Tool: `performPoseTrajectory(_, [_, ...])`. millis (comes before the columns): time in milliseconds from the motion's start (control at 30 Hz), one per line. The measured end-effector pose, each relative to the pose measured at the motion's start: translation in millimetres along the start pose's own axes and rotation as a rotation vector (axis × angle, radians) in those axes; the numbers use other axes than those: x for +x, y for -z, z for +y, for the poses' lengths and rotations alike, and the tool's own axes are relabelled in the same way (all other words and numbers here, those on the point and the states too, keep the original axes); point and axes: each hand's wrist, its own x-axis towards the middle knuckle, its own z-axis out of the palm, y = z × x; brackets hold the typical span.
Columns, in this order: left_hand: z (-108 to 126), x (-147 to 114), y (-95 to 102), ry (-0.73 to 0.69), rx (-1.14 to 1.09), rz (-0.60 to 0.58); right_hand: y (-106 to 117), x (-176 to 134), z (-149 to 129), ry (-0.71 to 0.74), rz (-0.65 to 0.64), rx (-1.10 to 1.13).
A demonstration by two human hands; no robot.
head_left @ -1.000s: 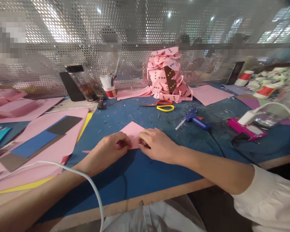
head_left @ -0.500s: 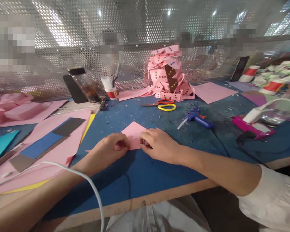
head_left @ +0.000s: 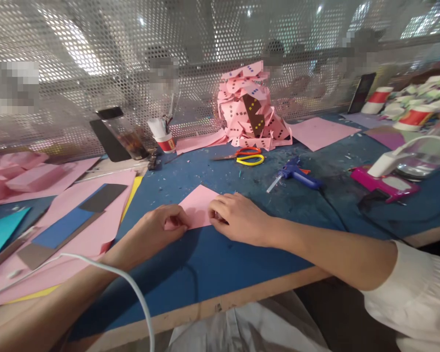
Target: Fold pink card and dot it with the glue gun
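Note:
A small sheet of pink paper point(head_left: 198, 204) lies on the blue tabletop with one corner pointing away from me. My left hand point(head_left: 167, 224) pinches its left side, thumb and fingertips together at the near edge. On the opposite side, my right hand point(head_left: 238, 219) is closed with curled fingers on the paper. Both hands partly cover the sheet, so its side corners are hidden. Beyond it rest scissors point(head_left: 250, 159) with red and yellow handles. A blue glue gun point(head_left: 297, 175) lies to the right of them.
A pile of dotted pink paper pieces point(head_left: 242, 110) stands against the perforated metal screen point(head_left: 198, 58). Pink sheets with blue and dark strips point(head_left: 64, 227) lie at left. A white cable point(head_left: 132, 286) crosses my left forearm. A cup point(head_left: 165, 142) and bottle point(head_left: 122, 134) stand behind.
My left hand has slid slightly left along the near edge of the paper, widening the gap between my hands. The right hand stays at the paper's right side. The view has shifted slightly.

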Motion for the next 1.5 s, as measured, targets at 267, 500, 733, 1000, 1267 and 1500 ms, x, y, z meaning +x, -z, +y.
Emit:
performPoseTrajectory(267, [-11.3,-0.7,0.7,-0.001,-0.01,-0.008,-0.9,-0.7,1.2,0.007,0.008,0.007])
performPoseTrajectory(500, [-20.7,-8.1,4.7,0.034,-0.007,0.015,-2.7,-0.5,2.5,0.013,0.02,-0.008])
performPoseTrajectory(733, [-19.2,-13.7,10.1,0.076,0.006,0.022,-3.2,-0.3,2.5,0.014,0.022,0.008])
performPoseTrajectory(1000, [-30.6,-17.4,13.1,0.077,0.01,0.011,-3.9,-1.2,3.9,0.008,0.031,0.035])
performPoseTrajectory(1267, [-31.8,-17.7,16.6,0.045,0.044,0.019,-1.6,-0.9,1.9,-0.002,0.019,0.056])
performPoseTrajectory(1500, [-35.8,-18.2,19.1,0.03,0.052,0.02,-1.6,-1.1,2.2,-0.01,0.013,0.066])
